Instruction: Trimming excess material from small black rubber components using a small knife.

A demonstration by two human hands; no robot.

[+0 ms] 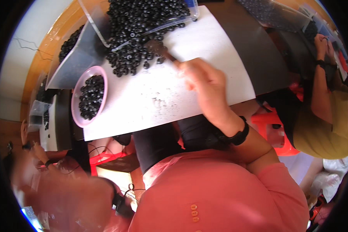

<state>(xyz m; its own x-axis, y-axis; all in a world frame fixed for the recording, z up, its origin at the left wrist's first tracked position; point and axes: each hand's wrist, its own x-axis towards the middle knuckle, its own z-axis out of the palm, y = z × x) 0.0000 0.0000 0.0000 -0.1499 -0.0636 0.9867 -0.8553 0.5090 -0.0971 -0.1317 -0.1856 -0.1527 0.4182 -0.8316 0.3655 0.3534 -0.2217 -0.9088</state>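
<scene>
My right hand (203,79) is closed around the handle of a thin brown tool (169,56) with a broader, blurred end. That end touches the near edge of a heap of small round black pieces (129,58), some with hollow centres. The heap spills from a clear plastic bin (191,13) onto a white sheet (174,92). Dark specks are scattered on the sheet below the tool. My left hand (46,189) is raised at the lower left, close to the camera and away from the table; its fingers are smeared by motion. A pink oval bowl (75,101) holds more black pieces.
A translucent divider (75,62) stands left of the heap. At the right, a co-worker's hands (324,46) are over bins, beside a red stool (272,127). Another person's hands (36,150) are at the far left. The dark tabletop (255,50) shows right of the sheet.
</scene>
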